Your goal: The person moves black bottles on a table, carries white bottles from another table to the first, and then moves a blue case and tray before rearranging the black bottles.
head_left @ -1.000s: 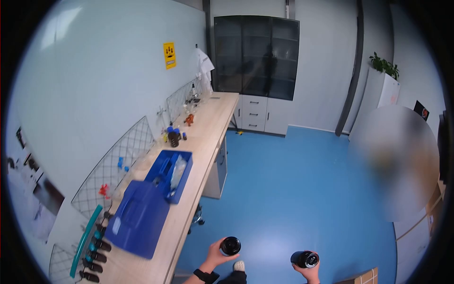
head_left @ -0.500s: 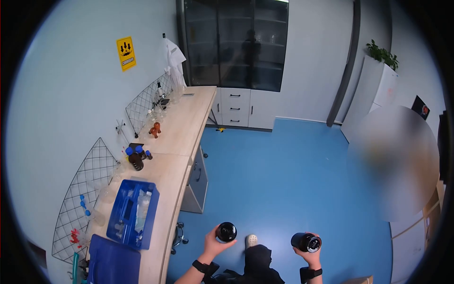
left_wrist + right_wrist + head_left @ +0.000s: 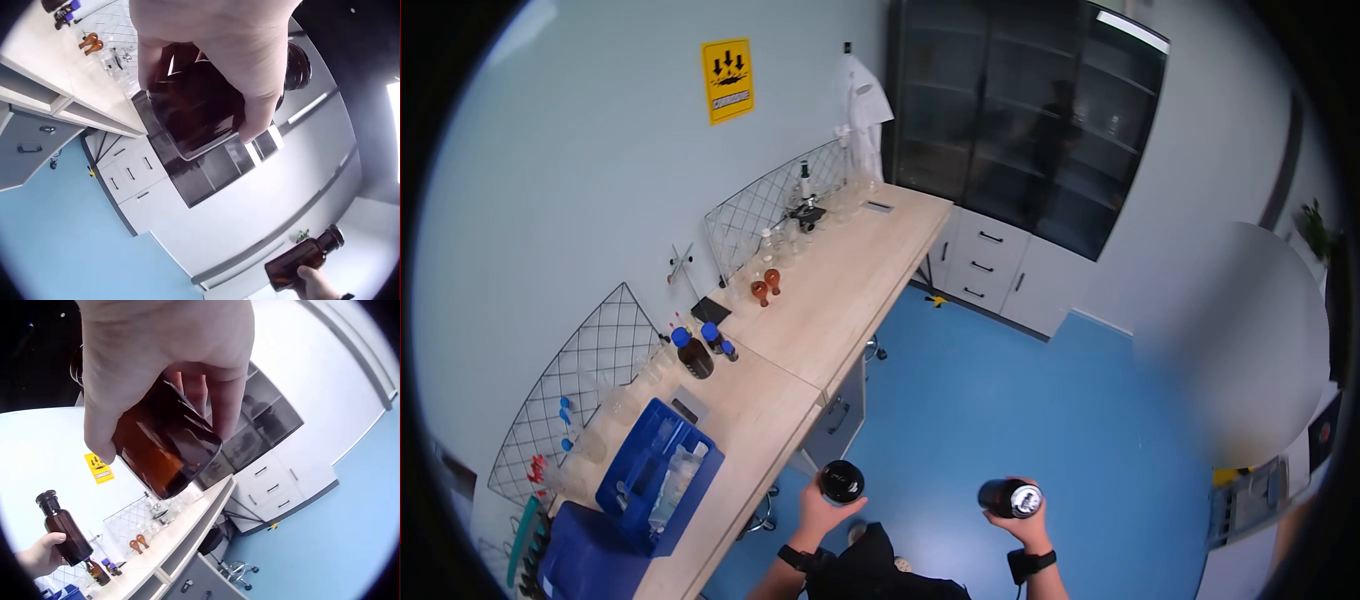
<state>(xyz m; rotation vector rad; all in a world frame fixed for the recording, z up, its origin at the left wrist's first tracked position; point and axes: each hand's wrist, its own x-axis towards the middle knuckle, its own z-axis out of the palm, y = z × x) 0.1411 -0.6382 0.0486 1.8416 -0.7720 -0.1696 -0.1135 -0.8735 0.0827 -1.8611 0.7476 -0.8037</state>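
Note:
My left hand (image 3: 825, 512) grips an amber glass reagent bottle (image 3: 841, 480), seen from its dark top end in the head view. Its thumb and fingers wrap the body of this bottle (image 3: 194, 109) in the left wrist view. A second amber reagent bottle (image 3: 998, 496) is in my right hand (image 3: 1028, 525), tilted, with fingers round its body. Up close in the right wrist view, light shines through the brown glass (image 3: 165, 459). Both bottles are held in the air above the floor, apart from each other, to the right of the bench.
Along the left wall runs a wooden bench (image 3: 820, 290). On it stand a blue caddy (image 3: 710, 462), blue-capped brown bottles (image 3: 693, 355), small orange-brown glassware (image 3: 766, 287) and a microscope (image 3: 806, 205). A dark glass-doored cabinet (image 3: 1020, 130) stands ahead; a wheeled stool (image 3: 762, 512) is by the bench.
The head view has turned and moved forward along the bench, so the caddy sits lower and the cabinet shows larger. Both hands keep hold of their bottles; the feet have shifted.

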